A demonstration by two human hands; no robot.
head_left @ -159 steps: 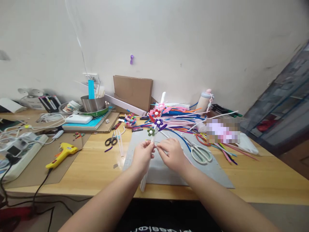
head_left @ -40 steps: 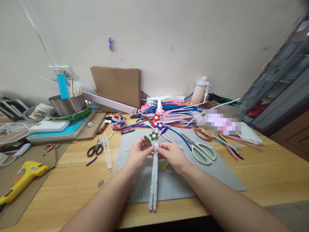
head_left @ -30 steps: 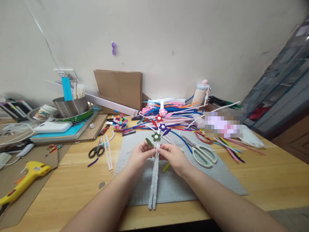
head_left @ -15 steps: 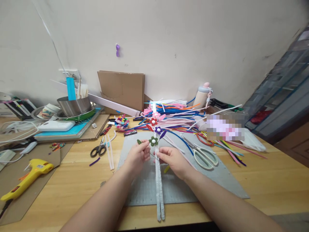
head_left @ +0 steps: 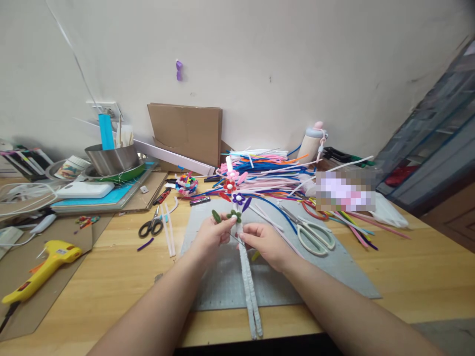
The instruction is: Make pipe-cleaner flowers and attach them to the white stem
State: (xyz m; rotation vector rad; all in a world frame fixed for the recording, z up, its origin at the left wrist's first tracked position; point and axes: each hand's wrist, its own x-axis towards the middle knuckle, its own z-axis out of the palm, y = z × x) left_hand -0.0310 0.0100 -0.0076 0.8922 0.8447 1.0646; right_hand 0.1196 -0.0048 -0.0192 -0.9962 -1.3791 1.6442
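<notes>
Between my hands is a long white wrapped stem point(head_left: 249, 287), its two lower strands hanging past the front edge of the mat. Pink, red, purple point(head_left: 238, 199) and green flowers with white centres run up its top part, with small leaves beside them. My left hand point(head_left: 213, 236) pinches at the green flower point(head_left: 234, 216), and a green leaf point(head_left: 216, 216) sticks up beyond its fingers. My right hand point(head_left: 264, 243) is closed on the white stem just below that flower. A thin dark wire crosses between the two hands.
A grey cutting mat point(head_left: 211, 291) lies under my hands. Pale-handled scissors point(head_left: 315, 240) rest on its right side, black-handled scissors point(head_left: 150, 227) left of it. Pipe cleaners point(head_left: 267, 173) are heaped behind. A yellow glue gun point(head_left: 40, 269) lies far left, a bottle point(head_left: 311, 144) at the back.
The stem has tilted, its top leaning left and its lower ends swinging right. My left fingers have moved right onto the green flower. The view has shifted slightly.
</notes>
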